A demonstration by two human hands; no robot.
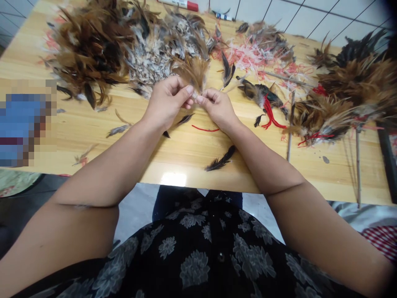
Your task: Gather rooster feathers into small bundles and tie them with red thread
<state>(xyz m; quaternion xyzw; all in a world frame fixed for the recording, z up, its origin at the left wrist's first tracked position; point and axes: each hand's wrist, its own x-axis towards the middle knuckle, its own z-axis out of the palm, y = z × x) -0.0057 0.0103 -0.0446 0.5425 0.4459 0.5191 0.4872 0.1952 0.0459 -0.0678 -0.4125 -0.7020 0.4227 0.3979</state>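
Above the middle of the table, a small bunch of brown feathers [195, 74] fans upward from my fingertips. My left hand [170, 98] pinches its lower end between thumb and fingers. Close beside it, my right hand [218, 106] is also closed, thumb against fingers, at the quill ends of the same bunch. The exact spot where the fingertips meet is partly hidden. Beneath my right hand lies a short red string [205, 128] on the wood. A dark single feather [221, 159] rests nearer the table's front edge.
A large heap of brown and grey feathers [96, 45] covers the back left of the wooden table [186, 155]. Pink shredded strands [245, 54] lie behind my hands. To the right are red strings [270, 114], feather dusters [328, 111] and thin sticks [358, 169]. Markers [182, 4] lie at the back.
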